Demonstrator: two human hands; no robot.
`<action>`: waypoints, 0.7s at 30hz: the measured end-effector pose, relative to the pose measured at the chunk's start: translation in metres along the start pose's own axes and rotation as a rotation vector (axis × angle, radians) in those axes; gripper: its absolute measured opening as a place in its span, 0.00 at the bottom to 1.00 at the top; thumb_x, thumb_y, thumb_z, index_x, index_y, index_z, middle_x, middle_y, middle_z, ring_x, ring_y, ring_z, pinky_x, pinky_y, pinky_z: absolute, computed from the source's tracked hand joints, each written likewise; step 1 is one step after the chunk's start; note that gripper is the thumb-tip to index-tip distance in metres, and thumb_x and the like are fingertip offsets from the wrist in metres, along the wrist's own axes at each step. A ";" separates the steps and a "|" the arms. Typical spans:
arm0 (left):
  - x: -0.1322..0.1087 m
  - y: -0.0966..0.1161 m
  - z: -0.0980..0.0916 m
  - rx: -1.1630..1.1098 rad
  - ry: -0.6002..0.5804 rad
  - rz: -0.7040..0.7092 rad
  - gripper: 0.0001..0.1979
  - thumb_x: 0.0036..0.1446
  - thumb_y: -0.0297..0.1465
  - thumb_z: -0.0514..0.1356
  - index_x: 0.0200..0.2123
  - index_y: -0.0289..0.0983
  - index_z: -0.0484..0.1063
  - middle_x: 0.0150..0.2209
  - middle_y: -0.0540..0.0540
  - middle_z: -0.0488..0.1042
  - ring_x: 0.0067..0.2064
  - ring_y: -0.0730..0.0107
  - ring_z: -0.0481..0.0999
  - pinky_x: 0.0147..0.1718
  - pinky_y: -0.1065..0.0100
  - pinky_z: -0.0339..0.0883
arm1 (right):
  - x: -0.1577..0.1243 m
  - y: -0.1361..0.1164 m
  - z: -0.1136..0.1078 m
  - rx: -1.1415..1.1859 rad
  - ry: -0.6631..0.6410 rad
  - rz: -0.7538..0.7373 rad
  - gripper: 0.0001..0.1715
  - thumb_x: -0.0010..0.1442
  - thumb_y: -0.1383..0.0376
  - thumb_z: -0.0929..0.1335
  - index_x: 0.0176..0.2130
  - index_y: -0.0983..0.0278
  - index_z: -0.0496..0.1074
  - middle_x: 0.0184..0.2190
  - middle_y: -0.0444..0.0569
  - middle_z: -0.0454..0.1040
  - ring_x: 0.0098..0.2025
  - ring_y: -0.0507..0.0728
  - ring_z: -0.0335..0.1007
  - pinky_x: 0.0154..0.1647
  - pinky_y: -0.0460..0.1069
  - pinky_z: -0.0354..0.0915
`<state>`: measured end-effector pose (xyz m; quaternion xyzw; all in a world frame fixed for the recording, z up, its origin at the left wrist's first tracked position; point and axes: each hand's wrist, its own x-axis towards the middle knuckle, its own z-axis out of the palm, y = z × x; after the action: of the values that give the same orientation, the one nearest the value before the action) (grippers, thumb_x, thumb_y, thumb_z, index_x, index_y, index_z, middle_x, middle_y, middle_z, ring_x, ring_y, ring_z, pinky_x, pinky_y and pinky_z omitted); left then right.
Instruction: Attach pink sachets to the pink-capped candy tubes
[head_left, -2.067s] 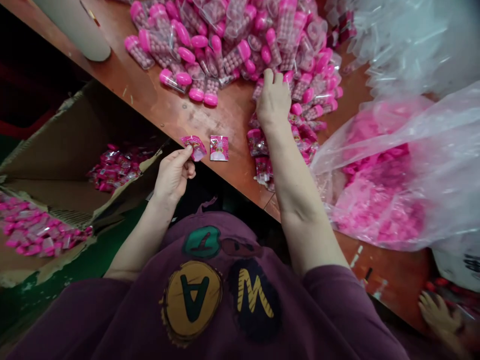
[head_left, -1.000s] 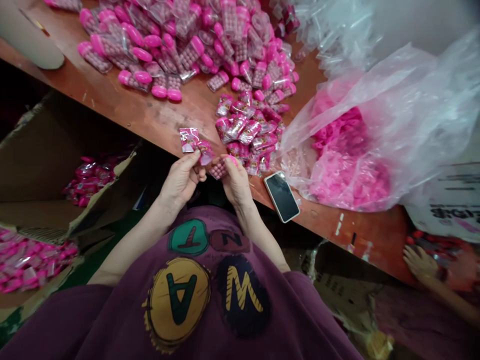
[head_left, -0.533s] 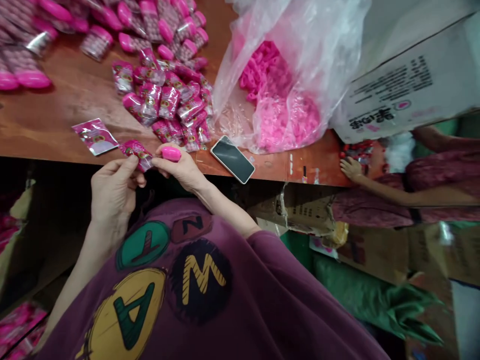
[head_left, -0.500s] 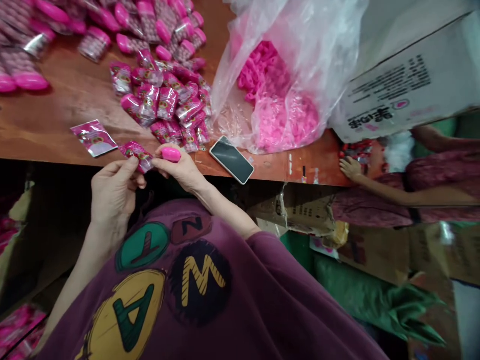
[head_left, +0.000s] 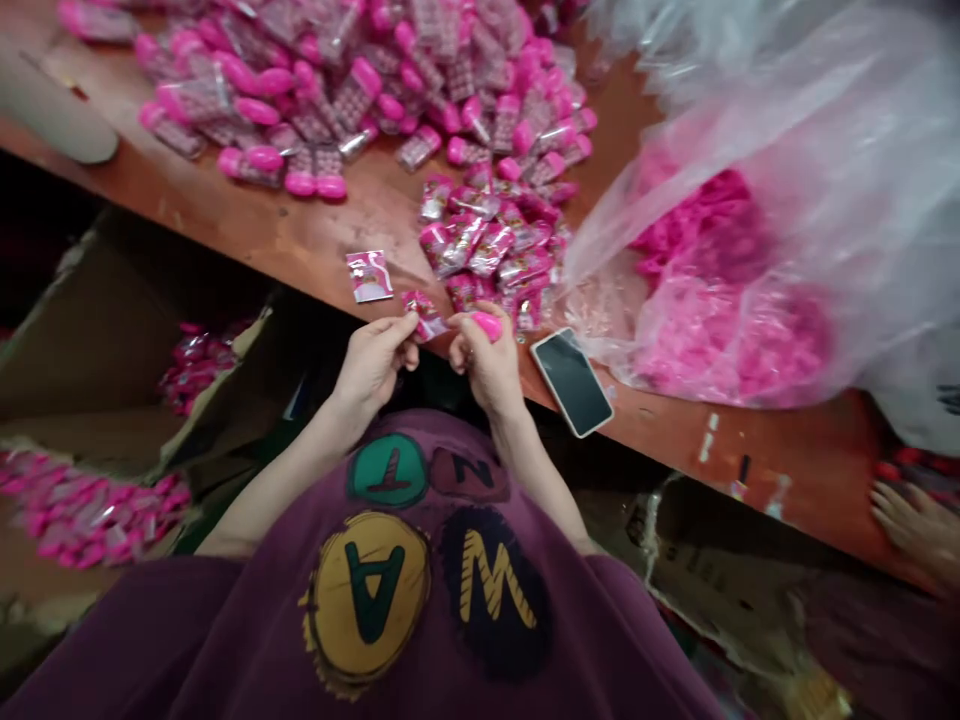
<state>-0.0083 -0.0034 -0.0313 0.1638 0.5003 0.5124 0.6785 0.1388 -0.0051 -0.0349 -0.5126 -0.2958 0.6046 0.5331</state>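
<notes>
My left hand (head_left: 377, 362) pinches one side of a small pink foil packet (head_left: 424, 316) at the table's front edge. On the packet's other side is my right hand (head_left: 487, 355), its fingers curled, with a bright pink oval piece (head_left: 488, 324) held in it. Another flat pink packet (head_left: 369, 276) lies on the table just beyond my left hand. Beyond my right hand is a heap of filled pink packets (head_left: 491, 245). A phone (head_left: 573, 382) rests at the edge, right of my right hand.
Small pink-capped bottles (head_left: 352, 95) are piled at the back of the wooden table (head_left: 247, 225). A clear bag of pink pieces (head_left: 739, 330) sits on the right. Open cartons (head_left: 112, 350) stand below left. Another person's hand (head_left: 916, 525) is at the far right.
The view has swung left, showing more bottles and the cartons. My right hand's fingers sit slightly off the packet's end, while my left hand still pinches it.
</notes>
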 end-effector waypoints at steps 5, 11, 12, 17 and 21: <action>0.004 0.004 -0.005 -0.099 0.020 0.030 0.14 0.58 0.34 0.71 0.26 0.33 0.75 0.25 0.49 0.74 0.20 0.80 0.68 0.20 0.73 0.60 | -0.010 -0.003 -0.006 -0.032 -0.175 0.009 0.14 0.64 0.54 0.71 0.44 0.56 0.64 0.36 0.40 0.78 0.21 0.47 0.67 0.17 0.45 0.57; 0.004 0.001 -0.006 -0.100 -0.019 0.036 0.15 0.61 0.36 0.70 0.27 0.34 0.74 0.24 0.51 0.72 0.20 0.80 0.67 0.20 0.73 0.60 | -0.018 0.002 0.002 -0.072 -0.157 0.004 0.20 0.61 0.51 0.75 0.49 0.53 0.70 0.37 0.41 0.78 0.27 0.49 0.72 0.19 0.44 0.63; 0.004 0.000 -0.005 -0.098 -0.027 0.039 0.15 0.61 0.36 0.70 0.27 0.34 0.74 0.23 0.51 0.71 0.20 0.80 0.67 0.20 0.73 0.60 | -0.019 0.003 0.003 -0.077 -0.155 0.005 0.22 0.61 0.50 0.75 0.51 0.53 0.71 0.37 0.42 0.78 0.28 0.50 0.72 0.19 0.44 0.63; 0.002 -0.001 -0.003 -0.122 -0.055 0.046 0.15 0.61 0.38 0.70 0.29 0.34 0.74 0.23 0.51 0.72 0.21 0.80 0.69 0.21 0.74 0.62 | -0.018 0.011 0.001 -0.106 -0.181 -0.035 0.25 0.64 0.49 0.73 0.58 0.49 0.73 0.38 0.43 0.78 0.30 0.49 0.70 0.21 0.44 0.63; 0.002 0.002 -0.001 -0.130 -0.038 0.035 0.16 0.61 0.38 0.70 0.28 0.35 0.72 0.23 0.53 0.71 0.20 0.81 0.68 0.20 0.74 0.61 | -0.015 0.018 -0.005 -0.132 -0.203 -0.090 0.28 0.67 0.46 0.69 0.62 0.50 0.72 0.41 0.45 0.79 0.33 0.51 0.72 0.24 0.45 0.66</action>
<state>-0.0107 -0.0008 -0.0314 0.1378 0.4499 0.5526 0.6879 0.1355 -0.0252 -0.0479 -0.4689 -0.4102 0.6080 0.4921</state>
